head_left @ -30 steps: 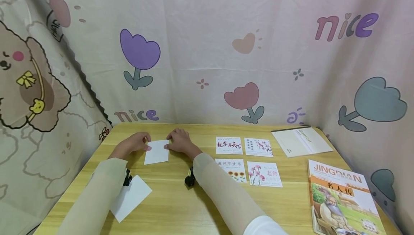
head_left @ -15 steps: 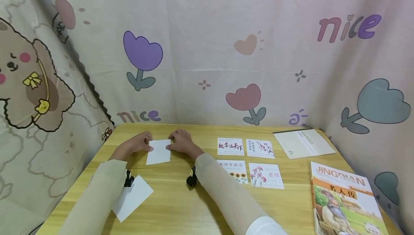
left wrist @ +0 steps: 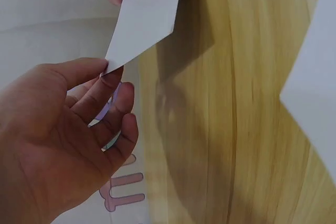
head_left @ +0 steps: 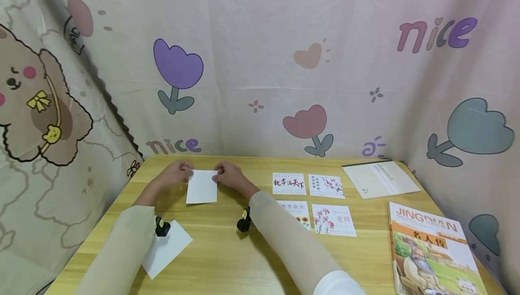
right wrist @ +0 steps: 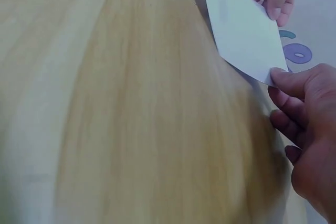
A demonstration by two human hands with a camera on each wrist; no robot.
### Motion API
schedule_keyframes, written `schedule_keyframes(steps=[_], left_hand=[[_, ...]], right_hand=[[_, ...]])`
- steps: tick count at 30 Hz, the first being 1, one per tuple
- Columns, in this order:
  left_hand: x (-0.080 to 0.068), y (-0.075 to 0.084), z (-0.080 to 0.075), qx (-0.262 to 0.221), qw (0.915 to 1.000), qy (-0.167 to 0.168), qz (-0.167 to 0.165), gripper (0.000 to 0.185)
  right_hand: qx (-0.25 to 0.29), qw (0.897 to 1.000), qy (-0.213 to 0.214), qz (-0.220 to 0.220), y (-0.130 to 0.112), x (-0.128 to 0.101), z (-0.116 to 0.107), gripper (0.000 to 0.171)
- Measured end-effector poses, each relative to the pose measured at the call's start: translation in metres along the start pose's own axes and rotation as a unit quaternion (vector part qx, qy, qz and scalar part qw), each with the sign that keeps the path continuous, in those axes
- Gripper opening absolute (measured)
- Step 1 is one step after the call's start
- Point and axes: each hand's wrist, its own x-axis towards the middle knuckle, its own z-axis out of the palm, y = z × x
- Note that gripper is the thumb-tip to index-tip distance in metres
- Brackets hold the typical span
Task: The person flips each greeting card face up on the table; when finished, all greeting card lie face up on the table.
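A blank white card [head_left: 201, 187] is held between both hands over the back left of the table. My left hand [head_left: 177, 174] pinches its upper left corner; in the left wrist view the thumb and index finger [left wrist: 86, 72] meet on that corner. At the upper right corner, my right hand [head_left: 232, 177] pinches the card with thumb and fingertip, the other fingers curled below in the right wrist view. The card's shadow falls on the wood beside it in the left wrist view. A second white card [head_left: 168, 250] lies at an angle, partly under the left forearm.
Four-sided printed cards lie right of centre: one with red lettering [head_left: 289, 184], one with blossoms [head_left: 326, 186], one with sunflowers [head_left: 298, 214], one with pink flowers [head_left: 334, 220]. Farther right are a pale notebook [head_left: 381, 179] and a magazine [head_left: 434, 250]. A curtain [head_left: 243, 60] hangs behind.
Both hands have shifted slightly toward the back and right with the card. Its near edge now looks raised and the card more tilted. The other cards stay where they were.
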Motion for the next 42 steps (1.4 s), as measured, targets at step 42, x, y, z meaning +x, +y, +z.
schedule_keyframes(steps=[42], left_hand=[[-0.040, 0.144, 0.095, -0.127, 0.9848, 0.008, 0.119, 0.025]], right_hand=[[0.144, 0.987, 0.012, -0.064, 0.012, -0.165, -0.176, 0.033]])
